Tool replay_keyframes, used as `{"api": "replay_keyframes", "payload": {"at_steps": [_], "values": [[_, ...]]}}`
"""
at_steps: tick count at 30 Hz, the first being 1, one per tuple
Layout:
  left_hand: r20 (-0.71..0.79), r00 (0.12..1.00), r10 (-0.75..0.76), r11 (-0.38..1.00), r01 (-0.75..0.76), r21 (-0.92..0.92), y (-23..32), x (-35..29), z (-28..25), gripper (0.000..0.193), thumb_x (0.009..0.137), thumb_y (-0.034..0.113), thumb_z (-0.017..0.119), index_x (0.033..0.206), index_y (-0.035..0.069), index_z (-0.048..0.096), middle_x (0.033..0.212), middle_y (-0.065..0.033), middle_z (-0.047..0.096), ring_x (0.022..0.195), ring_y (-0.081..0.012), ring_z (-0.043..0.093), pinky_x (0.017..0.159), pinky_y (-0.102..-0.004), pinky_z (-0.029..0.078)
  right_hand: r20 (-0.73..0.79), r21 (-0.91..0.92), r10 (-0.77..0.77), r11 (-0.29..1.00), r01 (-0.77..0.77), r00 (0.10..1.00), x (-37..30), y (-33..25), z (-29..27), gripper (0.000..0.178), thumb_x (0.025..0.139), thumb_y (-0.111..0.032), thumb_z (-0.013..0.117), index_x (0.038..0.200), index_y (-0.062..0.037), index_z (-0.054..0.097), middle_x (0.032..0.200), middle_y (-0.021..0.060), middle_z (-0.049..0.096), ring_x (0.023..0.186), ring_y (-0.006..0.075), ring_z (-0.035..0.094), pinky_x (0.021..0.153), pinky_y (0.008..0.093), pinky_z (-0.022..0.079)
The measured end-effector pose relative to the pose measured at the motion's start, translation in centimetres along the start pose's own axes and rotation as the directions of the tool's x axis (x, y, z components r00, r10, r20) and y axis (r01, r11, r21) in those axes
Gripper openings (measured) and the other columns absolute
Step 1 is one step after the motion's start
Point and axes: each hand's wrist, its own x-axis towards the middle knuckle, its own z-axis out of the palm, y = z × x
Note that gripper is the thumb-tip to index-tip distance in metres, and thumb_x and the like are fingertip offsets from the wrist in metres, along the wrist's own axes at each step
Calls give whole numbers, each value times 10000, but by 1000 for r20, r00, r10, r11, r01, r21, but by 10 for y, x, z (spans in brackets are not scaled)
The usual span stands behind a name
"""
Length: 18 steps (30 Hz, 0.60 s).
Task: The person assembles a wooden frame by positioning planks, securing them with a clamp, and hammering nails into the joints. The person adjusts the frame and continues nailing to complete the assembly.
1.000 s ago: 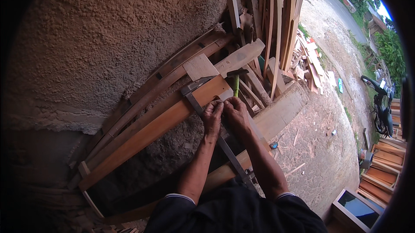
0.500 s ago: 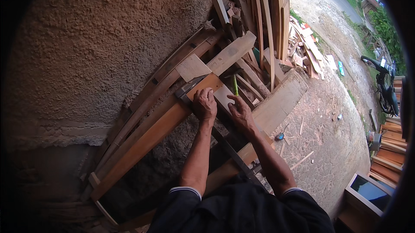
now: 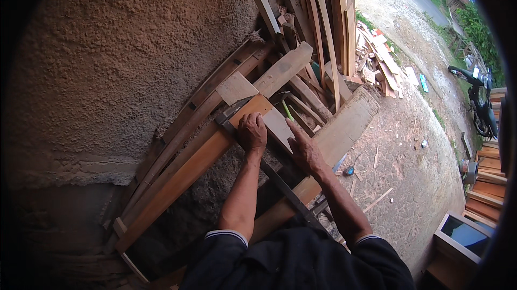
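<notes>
A wooden frame (image 3: 186, 177) of orange-brown boards lies slanted before me, its upper corner beneath my hands. My left hand (image 3: 252, 133) is closed over that corner board, fingers curled, thumb hidden. A long dark metal bar clamp (image 3: 285, 186) spans the frame, its end jaw beside the left hand. Just to the right, my right hand (image 3: 306, 150) is closed around a green-handled tool (image 3: 287, 111), index finger stretched along the handle. The lower part of that handle is hidden in the hand, and its dark far end is hard to make out. A pale board (image 3: 278, 127) lies between the hands.
A thick plank (image 3: 347, 126) lies right of my hands. Long wood strips (image 3: 323, 26) lean by the rough wall (image 3: 134, 64). Scrap wood (image 3: 377, 58) is heaped beyond. A small blue-black object (image 3: 349, 171) sits on the ground; a motorbike (image 3: 481, 101) stands far right.
My right hand has drawn slightly nearer to me, and the green handle has tilted to the left. My left hand keeps its place on the frame corner. The whole view has shifted a little.
</notes>
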Motion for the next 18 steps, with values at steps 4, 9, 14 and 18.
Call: {"api": "replay_keyframes", "payload": {"at_steps": [4, 9, 14, 18], "values": [[-8, 999, 32, 999, -33, -31, -1, 1, -1, 196, 952, 211, 585, 972, 68, 717, 945, -157, 688, 949, -358, 648, 841, -454, 528, 139, -89, 49, 995, -36, 989, 1, -5, 3, 670, 997, -106, 511, 1605, -177, 238, 959, 277, 638, 885, 486, 650, 796, 547, 498], [27, 995, 95, 978, -98, 184, -2, -1, -2, 195, 957, 199, 560, 938, 78, 711, 879, -139, 679, 881, -339, 655, 811, -455, 526, 270, -190, 111, 980, -60, 956, 4, -12, 8, 717, 963, -77, 510, 1614, -154, 220, 915, 301, 626, 855, 484, 649, 766, 546, 491], [-14, 999, 31, 998, -30, 52, -4, -2, 2, 188, 956, 200, 558, 935, 91, 710, 885, -137, 674, 871, -338, 655, 796, -457, 524, 272, -252, 133, 966, -63, 953, 8, -17, 10, 720, 956, -77, 504, 1615, -148, 222, 849, 298, 619, 790, 480, 641, 728, 553, 479], [-57, 991, 123, 984, -114, 134, -6, -1, 2, 201, 957, 218, 555, 929, 95, 711, 896, -138, 673, 878, -342, 654, 801, -462, 522, 257, -233, 98, 972, -36, 961, 7, -19, 9, 724, 950, -69, 495, 1614, -146, 220, 828, 307, 617, 774, 485, 638, 735, 562, 477]]}}
